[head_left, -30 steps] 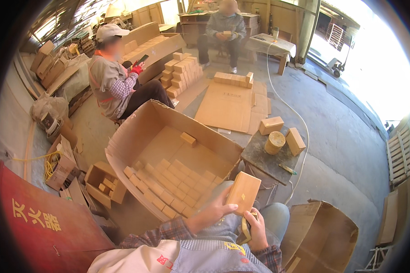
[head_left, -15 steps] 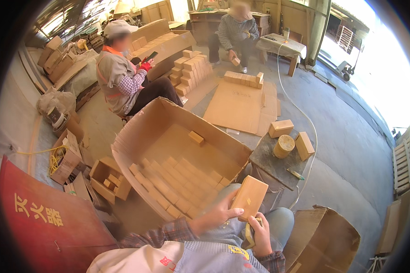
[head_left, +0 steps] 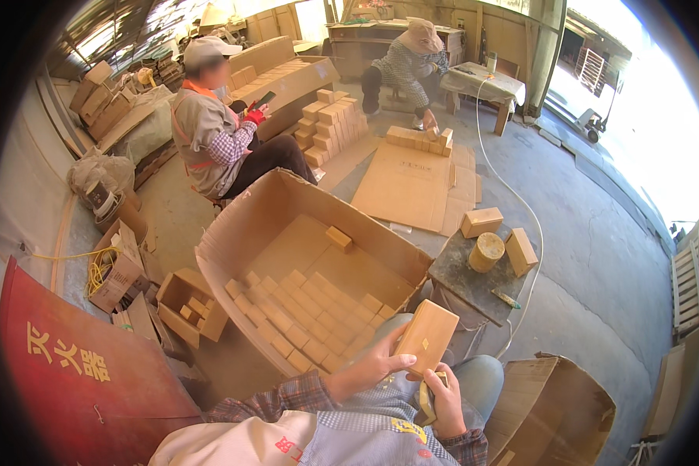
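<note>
My left hand (head_left: 369, 368) is closed round a smooth wooden box-shaped block (head_left: 433, 326) with a small pale diamond mark on its face. The block is held tilted above my lap. Just below it, my right hand (head_left: 447, 404) grips a small yellowish angular piece (head_left: 425, 405), whose kind I cannot make out. The fingers of that hand are close to the block's lower edge. In front of my knees, a large open carton (head_left: 268, 206) holds rows of similar wooden blocks (head_left: 311, 307), and a single block (head_left: 339, 239) lies apart near its far side.
On a low dark stand (head_left: 462, 268) are a round tin (head_left: 486, 252), two wooden blocks (head_left: 522, 251) and a green-ended tool (head_left: 505, 299). An open carton (head_left: 551, 396) stands by my right knee. A co-worker (head_left: 217, 132) sits holding a phone; another (head_left: 412, 70) bends over flat cardboard (head_left: 400, 182).
The far co-worker has leaned down and set a hand at the row of blocks on the cardboard. My view has shifted slightly; both my hands keep nearly the same hold.
</note>
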### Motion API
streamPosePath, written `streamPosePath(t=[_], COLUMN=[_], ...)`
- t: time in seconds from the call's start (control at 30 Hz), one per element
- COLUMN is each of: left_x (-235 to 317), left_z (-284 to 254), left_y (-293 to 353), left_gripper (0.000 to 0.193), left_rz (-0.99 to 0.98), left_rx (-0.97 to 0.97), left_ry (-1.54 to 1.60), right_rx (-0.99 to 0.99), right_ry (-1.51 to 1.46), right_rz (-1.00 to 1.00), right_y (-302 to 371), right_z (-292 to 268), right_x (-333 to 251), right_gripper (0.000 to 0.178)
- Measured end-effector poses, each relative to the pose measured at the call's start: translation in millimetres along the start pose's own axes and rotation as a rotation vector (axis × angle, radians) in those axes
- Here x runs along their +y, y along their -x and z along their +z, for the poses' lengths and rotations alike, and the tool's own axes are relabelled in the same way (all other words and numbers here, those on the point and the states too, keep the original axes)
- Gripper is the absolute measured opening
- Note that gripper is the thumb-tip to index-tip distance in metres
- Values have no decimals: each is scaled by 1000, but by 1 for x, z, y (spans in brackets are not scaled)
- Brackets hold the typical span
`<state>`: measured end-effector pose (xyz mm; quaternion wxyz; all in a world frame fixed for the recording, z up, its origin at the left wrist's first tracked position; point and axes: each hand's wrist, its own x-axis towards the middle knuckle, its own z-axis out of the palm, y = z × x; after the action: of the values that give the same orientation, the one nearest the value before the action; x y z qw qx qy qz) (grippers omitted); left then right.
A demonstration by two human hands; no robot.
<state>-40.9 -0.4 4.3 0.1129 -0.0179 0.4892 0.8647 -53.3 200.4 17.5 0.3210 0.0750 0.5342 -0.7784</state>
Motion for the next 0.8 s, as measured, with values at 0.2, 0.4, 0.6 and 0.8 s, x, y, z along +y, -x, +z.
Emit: streamPosePath(t=[0.2, 0.4, 0.6, 0.8], left_x=[7, 9, 6, 10], left_z=[4, 0, -2, 7], left_y=[1, -2, -4, -3], left_gripper=[77, 80, 82, 78], left_rz=[57, 0, -12, -72], left_rx=[52, 108, 132, 107], left_ry=[-100, -26, -101, -84], right_rx=[11, 57, 127, 117], right_ry=[16, 75, 99, 201], right_rz=[1, -13, -38, -73], right_y=[0, 1, 1, -4], right_z=[2, -4, -10, -11], right_x=[-2, -17, -31, -23], right_gripper=[28, 34, 32, 32])
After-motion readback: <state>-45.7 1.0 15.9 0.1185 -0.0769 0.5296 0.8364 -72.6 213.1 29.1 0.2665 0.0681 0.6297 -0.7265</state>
